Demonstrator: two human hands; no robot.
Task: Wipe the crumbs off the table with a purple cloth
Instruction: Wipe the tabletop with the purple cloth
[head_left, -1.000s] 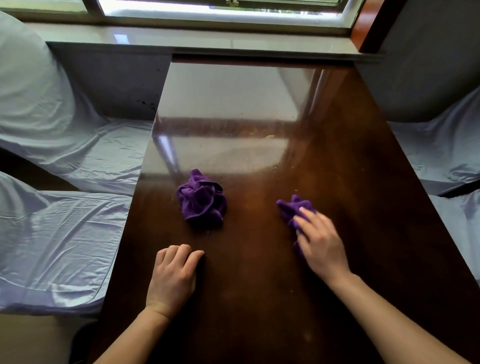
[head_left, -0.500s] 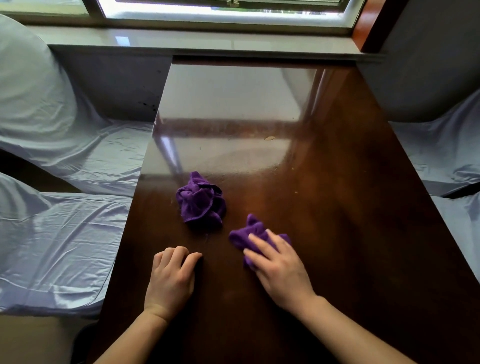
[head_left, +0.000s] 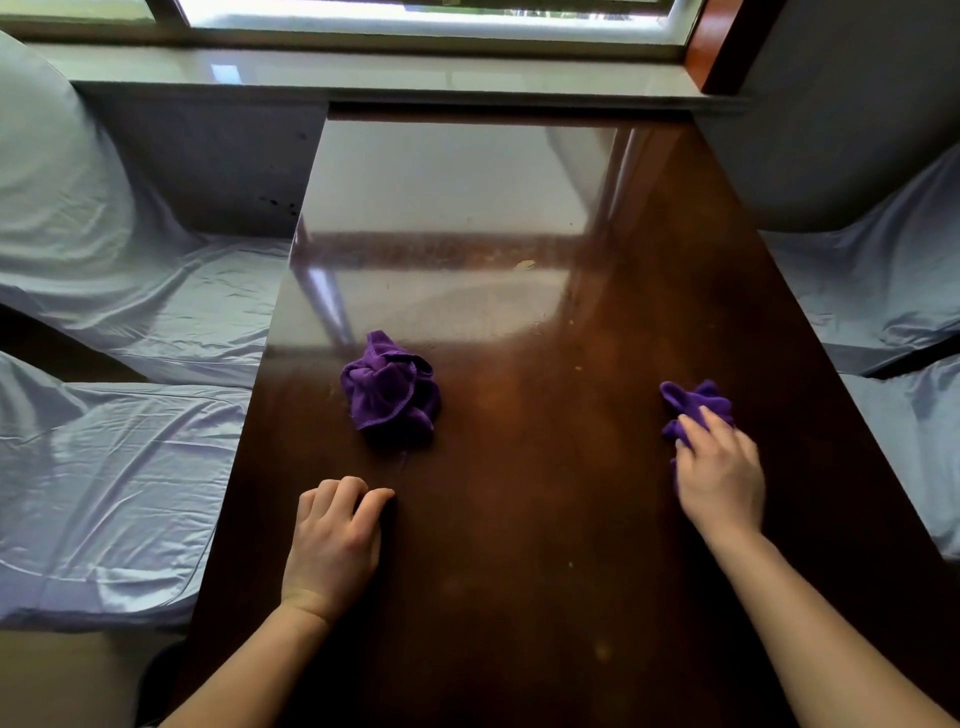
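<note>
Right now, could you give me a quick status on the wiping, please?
Right hand pressing purple cloth on table. Left hand resting, empty. Crumbs farther up. Spare bunched cloth mid-table.

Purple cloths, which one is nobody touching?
The bunched purple cloth mid-table, beyond the left hand, lies untouched. The other purple cloth sits under the right hand.

Two bare forearms enter from the bottom edge, with no sleeve, watch or bracelet on either. The left hand and the right hand wear no gloves or rings that show.
</note>
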